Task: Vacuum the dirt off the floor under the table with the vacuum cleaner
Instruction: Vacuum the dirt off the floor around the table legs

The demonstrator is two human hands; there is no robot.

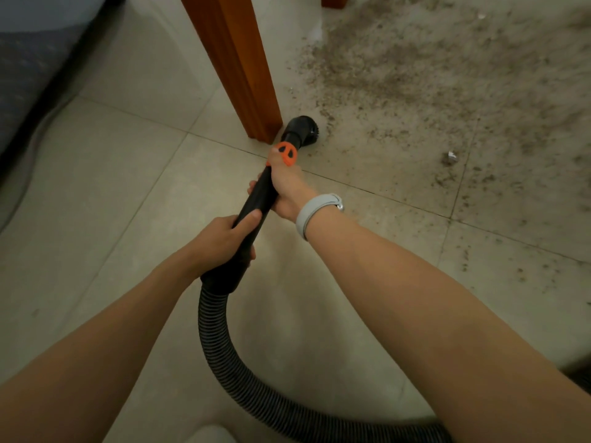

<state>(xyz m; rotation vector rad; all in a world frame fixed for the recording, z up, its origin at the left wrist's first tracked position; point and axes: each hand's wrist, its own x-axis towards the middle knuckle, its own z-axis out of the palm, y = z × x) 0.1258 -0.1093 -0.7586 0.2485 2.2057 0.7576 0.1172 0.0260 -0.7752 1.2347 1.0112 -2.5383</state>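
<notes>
A black vacuum tube with an orange ring ends in a round brush nozzle. The nozzle sits on the tiled floor right beside the foot of an orange wooden table leg. My right hand grips the tube just behind the orange ring. My left hand grips the tube lower down, where the ribbed black hose joins it. Dark dirt is spread over the tiles to the right of the leg, with the nozzle at its left edge.
A small white scrap lies in the dirt to the right of the nozzle. A second table leg shows at the top edge. A dark blue sofa or mattress runs along the left. The hose curls away to the lower right.
</notes>
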